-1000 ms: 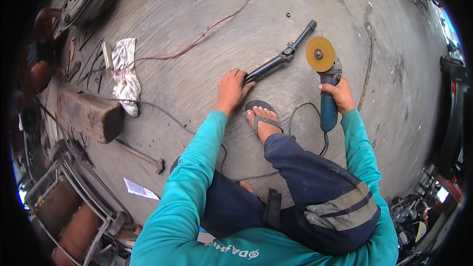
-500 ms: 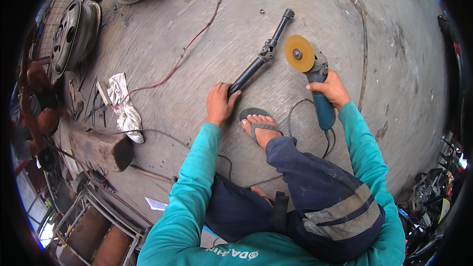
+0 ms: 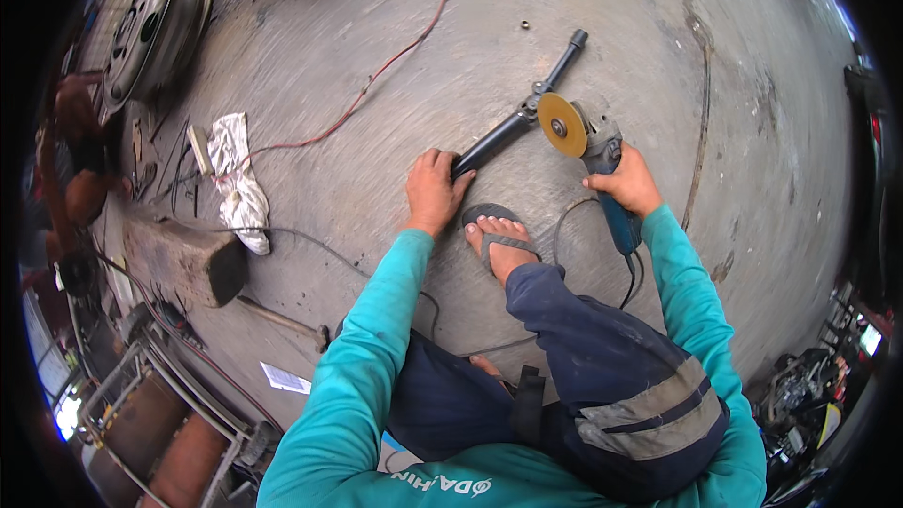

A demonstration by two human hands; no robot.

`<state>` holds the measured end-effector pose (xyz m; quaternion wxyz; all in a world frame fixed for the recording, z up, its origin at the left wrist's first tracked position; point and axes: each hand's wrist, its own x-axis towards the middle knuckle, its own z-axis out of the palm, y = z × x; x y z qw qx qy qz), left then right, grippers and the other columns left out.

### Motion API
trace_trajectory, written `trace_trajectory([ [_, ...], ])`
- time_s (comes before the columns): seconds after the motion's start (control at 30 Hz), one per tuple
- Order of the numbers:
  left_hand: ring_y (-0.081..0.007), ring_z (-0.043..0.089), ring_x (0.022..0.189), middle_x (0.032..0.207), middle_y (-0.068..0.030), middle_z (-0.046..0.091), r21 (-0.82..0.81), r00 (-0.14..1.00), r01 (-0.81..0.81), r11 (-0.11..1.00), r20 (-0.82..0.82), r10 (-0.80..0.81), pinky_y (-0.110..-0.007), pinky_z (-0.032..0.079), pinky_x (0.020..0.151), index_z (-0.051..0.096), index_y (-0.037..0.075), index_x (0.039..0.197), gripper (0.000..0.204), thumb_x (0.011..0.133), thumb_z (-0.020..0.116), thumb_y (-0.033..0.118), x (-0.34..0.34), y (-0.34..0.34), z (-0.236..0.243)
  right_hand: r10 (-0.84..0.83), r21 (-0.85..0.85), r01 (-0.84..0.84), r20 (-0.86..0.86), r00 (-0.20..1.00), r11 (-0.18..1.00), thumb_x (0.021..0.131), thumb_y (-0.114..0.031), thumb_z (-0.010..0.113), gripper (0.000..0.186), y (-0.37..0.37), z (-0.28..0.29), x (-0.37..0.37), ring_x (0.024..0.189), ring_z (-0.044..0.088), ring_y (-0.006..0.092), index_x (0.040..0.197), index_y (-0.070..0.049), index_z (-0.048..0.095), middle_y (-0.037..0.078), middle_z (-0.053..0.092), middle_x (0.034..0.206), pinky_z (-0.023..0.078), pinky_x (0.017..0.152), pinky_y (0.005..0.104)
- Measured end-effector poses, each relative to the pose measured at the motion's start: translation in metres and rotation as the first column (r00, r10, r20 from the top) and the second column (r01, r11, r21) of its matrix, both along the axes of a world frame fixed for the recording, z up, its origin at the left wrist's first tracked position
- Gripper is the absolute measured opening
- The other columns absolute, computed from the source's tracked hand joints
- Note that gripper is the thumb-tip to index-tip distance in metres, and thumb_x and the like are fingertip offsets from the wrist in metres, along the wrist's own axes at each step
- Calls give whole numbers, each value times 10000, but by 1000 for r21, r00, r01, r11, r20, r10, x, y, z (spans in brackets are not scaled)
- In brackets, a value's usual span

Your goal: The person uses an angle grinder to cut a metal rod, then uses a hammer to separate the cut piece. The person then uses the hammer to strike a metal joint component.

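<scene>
A black steel shaft with a universal joint (image 3: 494, 141) lies across the concrete, bent at its joint. My left hand (image 3: 435, 193) is closed around its near end, thumb along the tube. My right hand (image 3: 632, 183) grips the body of a blue angle grinder (image 3: 616, 224). The grinder's yellow disc (image 3: 555, 139) stands close beside the joint; whether they touch I cannot tell. Between my hands, my sandalled foot (image 3: 503, 243) rests on the floor.
A wooden block (image 3: 179, 254), a hammer (image 3: 282, 320) and a white cloth (image 3: 240, 188) lie at left. Wheel rims (image 3: 150, 33) stand at the far left. A red cable (image 3: 367, 85) crosses the concrete, and the grinder's cord (image 3: 560, 226) loops near my foot. Machine parts (image 3: 809, 386) sit at lower right.
The shaft has shifted right and its far section now angles differently at the joint. My left hand moved with it. The grinder's disc has come down and closer to the joint.
</scene>
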<state>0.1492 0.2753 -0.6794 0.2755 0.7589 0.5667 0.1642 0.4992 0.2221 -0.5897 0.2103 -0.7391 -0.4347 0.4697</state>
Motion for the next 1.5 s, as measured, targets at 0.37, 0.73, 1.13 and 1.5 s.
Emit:
trace_trajectory([
  [0.37,-337,629,1064,1079,-116,656,40,997,-15,999,82,12,-478,512,912,739,48,1122,378,883,827,328,-5,-9,-1,180,-92,-158,350,919,983,713,-253,934,593,12,3,-14,1015,766,313,1180,19,691,189,785,1096,591,893,413],
  [0.73,-287,614,1176,1164,-62,667,13,999,23,1000,41,-23,-469,505,959,737,104,1126,349,867,839,313,-10,-9,-6,179,-72,-164,371,911,984,629,-156,936,594,22,18,-29,941,743,294,1124,52,683,172,774,1031,572,898,409],
  [1.13,-292,621,1141,1138,-60,668,16,999,19,1000,30,-19,-475,512,935,724,100,1122,323,883,822,293,-7,-9,-5,206,-38,-208,399,894,977,645,-142,906,542,30,-15,-6,878,723,235,1109,34,689,133,761,987,575,829,375],
  [1.5,-276,624,1164,1162,-53,674,-32,1000,15,999,28,-14,-469,512,955,746,111,1100,310,884,826,317,-8,-9,-5,232,-48,-235,435,870,971,648,-148,903,518,41,-3,-11,833,713,249,1078,41,684,141,756,965,577,798,388],
])
